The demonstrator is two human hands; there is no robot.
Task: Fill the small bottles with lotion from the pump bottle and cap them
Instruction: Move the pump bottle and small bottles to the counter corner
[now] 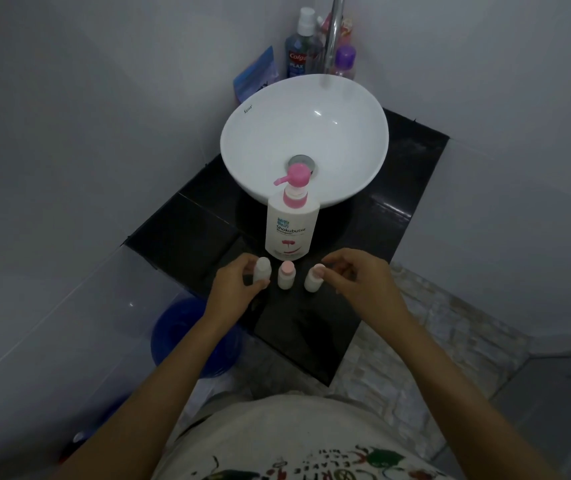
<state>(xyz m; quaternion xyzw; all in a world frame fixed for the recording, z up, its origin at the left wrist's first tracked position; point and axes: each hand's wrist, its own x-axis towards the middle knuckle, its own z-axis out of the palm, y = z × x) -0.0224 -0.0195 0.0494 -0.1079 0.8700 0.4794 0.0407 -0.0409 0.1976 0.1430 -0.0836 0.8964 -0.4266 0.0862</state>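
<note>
While three small bottles stand in a row on the black surface [306, 327] before the pump bottle [291, 226], the left hand [239, 284] clasps the left bottle [262, 270]; the right hand [355, 275], loosely curled and holding nothing, touches the right bottle [313, 278]. Filling seems about to start: next, uncapping one.

A: What can't you make out?
B: The left hand [239, 282] covers one side of the left bottle [262, 271]; its cap is unclear. The faucet [334, 32], far beyond both hands, runs off the top edge.
A: And behind it?
B: Blurred jars, partly hidden.
</note>
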